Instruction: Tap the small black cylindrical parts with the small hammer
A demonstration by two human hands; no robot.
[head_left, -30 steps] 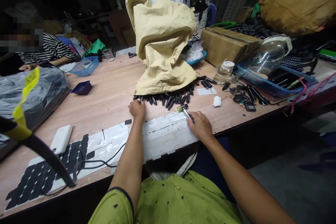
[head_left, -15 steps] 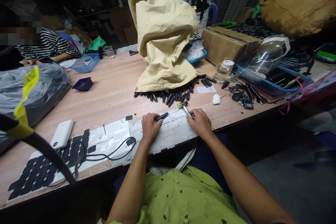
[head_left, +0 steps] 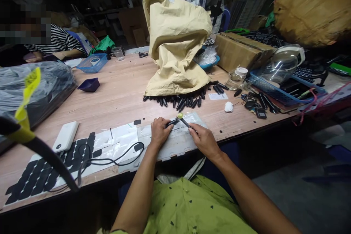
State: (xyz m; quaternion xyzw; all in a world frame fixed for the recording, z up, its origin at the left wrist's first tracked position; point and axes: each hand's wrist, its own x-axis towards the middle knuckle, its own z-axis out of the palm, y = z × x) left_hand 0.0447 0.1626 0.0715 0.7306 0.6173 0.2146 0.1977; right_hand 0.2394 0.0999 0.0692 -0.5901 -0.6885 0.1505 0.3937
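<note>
My left hand (head_left: 159,131) is closed round a small black stick-shaped part (head_left: 172,121) over the white sheet (head_left: 175,140) at the near table edge. My right hand (head_left: 202,139) is closed on a slim tool with a yellow-green tip (head_left: 184,121). The tool's tip meets the end of the black part between my hands. Just beyond them, a row of several black parts (head_left: 178,101) lies along the foot of a tall crumpled tan paper sack (head_left: 175,40).
A white power bank (head_left: 65,136), a black cable (head_left: 109,160) and dark cut-out pads (head_left: 41,175) lie at left. A blue tray (head_left: 88,84), a blue basket (head_left: 92,62) and another person's striped sleeve (head_left: 57,42) are further left. A cardboard box (head_left: 241,49), a jar (head_left: 237,76) and a blue crate (head_left: 279,87) stand right.
My left hand drew back from the row of black parts with one part in it. Both hands then came together over the white sheet, and the tool's tip reached the part.
</note>
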